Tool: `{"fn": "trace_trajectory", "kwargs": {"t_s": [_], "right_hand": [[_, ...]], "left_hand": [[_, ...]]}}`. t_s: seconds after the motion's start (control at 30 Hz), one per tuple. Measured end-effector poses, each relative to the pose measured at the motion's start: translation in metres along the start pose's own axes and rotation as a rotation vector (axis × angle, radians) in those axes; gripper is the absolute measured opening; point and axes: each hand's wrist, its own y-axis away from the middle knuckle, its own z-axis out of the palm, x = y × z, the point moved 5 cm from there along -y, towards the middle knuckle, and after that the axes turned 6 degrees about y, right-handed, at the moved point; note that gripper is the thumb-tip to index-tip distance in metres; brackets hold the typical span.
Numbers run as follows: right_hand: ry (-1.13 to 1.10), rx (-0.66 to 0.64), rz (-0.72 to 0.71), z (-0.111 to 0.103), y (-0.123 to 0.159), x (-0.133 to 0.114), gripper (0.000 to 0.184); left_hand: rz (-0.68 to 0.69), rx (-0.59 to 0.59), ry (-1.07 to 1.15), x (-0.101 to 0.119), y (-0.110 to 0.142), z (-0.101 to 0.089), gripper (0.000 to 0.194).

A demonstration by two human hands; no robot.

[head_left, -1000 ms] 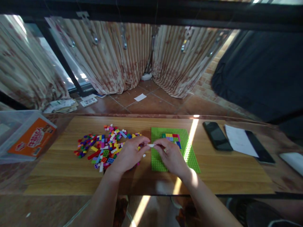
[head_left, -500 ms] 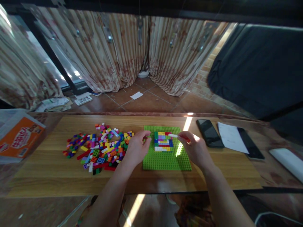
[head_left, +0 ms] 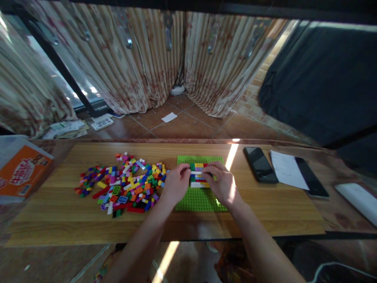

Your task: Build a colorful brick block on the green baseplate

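A long white toy brick (head_left: 196,172) is held level over a block of multicoloured bricks (head_left: 200,184) on a green studded baseplate (head_left: 197,201). My right hand (head_left: 222,184) pinches the brick's right end. At its left end, the curled thumb and forefinger of my left hand (head_left: 177,183) close on it. My fingers cover the right side of the coloured block. Whether the white brick touches the rows beneath it, I cannot tell.
Left of the baseplate, loose bricks (head_left: 134,186) lie spread over the wooden table (head_left: 88,226). A black phone (head_left: 260,165), a white paper (head_left: 288,169) and a dark flat device (head_left: 312,179) lie to the right. An orange-labelled plastic box (head_left: 28,169) stands at the far left.
My right hand has moved left with the white brick, from beside the coloured block to over it. My left hand has come to the brick's other end. The view has shifted slightly.
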Motion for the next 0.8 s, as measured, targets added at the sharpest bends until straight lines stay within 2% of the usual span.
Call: {"fn": "trace_trajectory", "kwargs": {"t_s": [0.23,0.4,0.57,0.67,0.8], "right_hand": [[0.053,0.051,0.049,0.002,0.0,0.002,0.011],[-0.017,0.047,0.078,-0.004,-0.001,0.004,0.01],[-0.061,0.136,0.229,-0.01,-0.002,0.022,0.03],[-0.047,0.109,0.299,-0.002,-0.001,0.028,0.047],[-0.019,0.067,0.341,0.007,-0.002,0.026,0.048]], "left_hand": [[-0.012,0.03,-0.022,-0.001,-0.001,0.002,0.022],[0.0,0.042,-0.029,-0.001,-0.001,0.002,0.021],[-0.006,0.044,-0.035,0.002,0.0,0.002,0.02],[-0.017,0.05,-0.051,0.004,0.0,0.002,0.02],[-0.03,0.047,-0.06,0.007,0.0,0.002,0.021]]}}
